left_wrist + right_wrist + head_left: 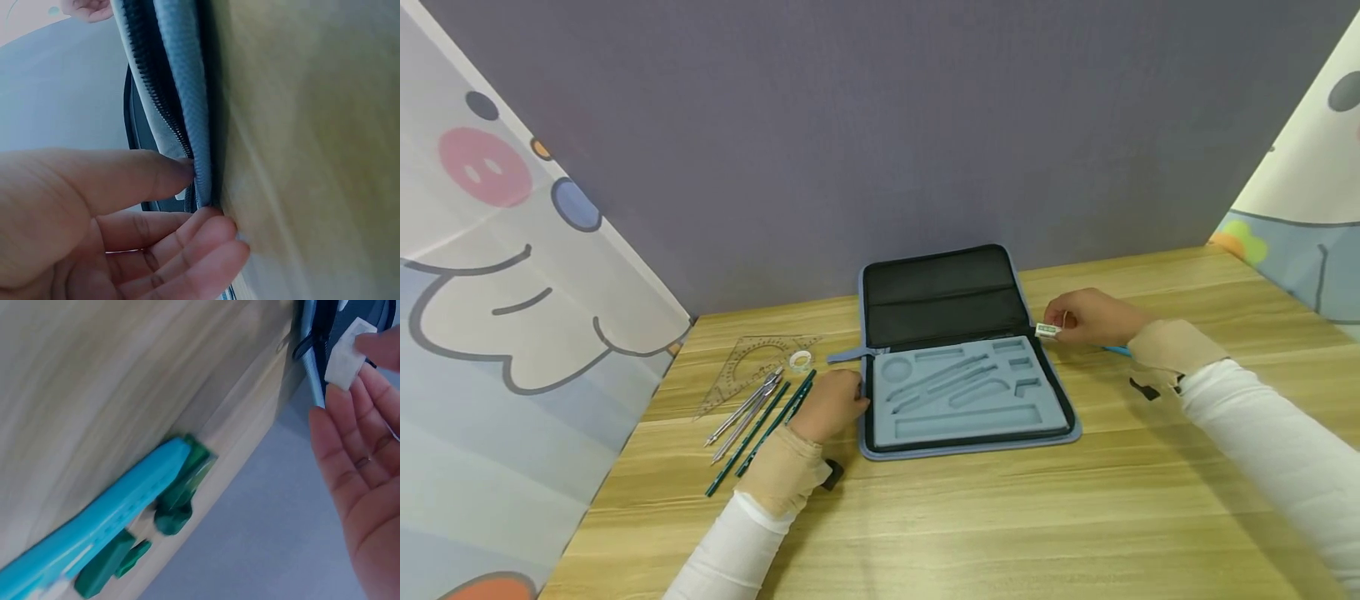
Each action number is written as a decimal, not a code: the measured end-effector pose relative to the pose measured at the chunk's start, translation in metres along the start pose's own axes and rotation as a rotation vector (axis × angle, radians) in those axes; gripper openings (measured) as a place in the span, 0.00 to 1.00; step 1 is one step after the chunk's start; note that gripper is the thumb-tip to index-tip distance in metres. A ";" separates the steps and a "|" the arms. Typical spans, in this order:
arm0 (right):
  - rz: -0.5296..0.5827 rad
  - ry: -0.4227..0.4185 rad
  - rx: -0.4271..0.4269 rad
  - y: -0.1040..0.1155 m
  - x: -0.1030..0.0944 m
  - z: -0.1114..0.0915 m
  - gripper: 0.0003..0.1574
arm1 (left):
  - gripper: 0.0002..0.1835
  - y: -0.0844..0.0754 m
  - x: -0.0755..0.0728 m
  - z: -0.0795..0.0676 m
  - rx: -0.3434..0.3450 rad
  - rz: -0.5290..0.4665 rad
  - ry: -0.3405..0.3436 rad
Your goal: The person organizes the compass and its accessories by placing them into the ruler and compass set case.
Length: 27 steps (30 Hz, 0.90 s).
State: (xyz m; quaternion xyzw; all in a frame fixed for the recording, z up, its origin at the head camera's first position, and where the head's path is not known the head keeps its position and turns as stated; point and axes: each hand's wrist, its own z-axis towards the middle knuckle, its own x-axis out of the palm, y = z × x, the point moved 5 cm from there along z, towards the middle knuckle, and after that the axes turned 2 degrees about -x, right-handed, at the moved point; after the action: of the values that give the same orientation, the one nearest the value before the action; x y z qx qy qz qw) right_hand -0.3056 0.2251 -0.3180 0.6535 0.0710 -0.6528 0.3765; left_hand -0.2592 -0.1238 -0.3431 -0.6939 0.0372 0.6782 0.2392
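A zip-up stationery case (1075, 429) lies open on the table, its black lid leaning back against the grey panel. Its pale blue insert (955, 379) has several shaped hollows with nothing in them. My left hand (829, 404) is at the case's left side; in the left wrist view its thumb and fingers pinch the zippered edge (199, 112). Off the case's right side, my right hand (1093, 317) pinches a small white eraser (347, 359) between thumb and fingers, close to the hinge corner. Green print shows on the eraser in the head view.
Left of the case lie a clear set square (722, 387), a white ring-shaped roll (801, 360), silver compasses (747, 417) and several dark green pencils (748, 439). A bright blue plastic piece (125, 500) and small green pieces (103, 565) lie beside my right hand.
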 end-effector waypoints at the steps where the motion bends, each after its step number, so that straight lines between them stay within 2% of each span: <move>1: 0.002 -0.002 -0.013 0.003 0.000 0.002 0.08 | 0.25 0.000 0.000 0.000 -0.001 -0.004 0.000; 6: 0.007 0.012 -0.060 0.013 0.005 0.010 0.08 | 0.26 0.000 -0.001 0.000 0.001 -0.016 0.000; 12: 0.011 0.066 -0.113 0.023 0.014 0.020 0.08 | 0.25 0.000 -0.001 0.000 0.009 -0.018 0.000; 19: -0.002 0.091 -0.179 0.031 0.024 0.028 0.10 | 0.25 0.001 0.000 0.001 0.001 0.009 -0.006; 27: -0.035 0.097 -0.184 0.035 0.028 0.033 0.10 | 0.25 0.001 0.000 0.001 0.008 -0.014 -0.007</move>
State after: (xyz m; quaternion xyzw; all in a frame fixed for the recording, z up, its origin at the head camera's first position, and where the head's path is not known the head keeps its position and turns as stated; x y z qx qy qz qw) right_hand -0.3079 0.1700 -0.3251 0.6458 0.1602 -0.6174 0.4196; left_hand -0.2605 -0.1239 -0.3436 -0.6907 0.0341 0.6789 0.2466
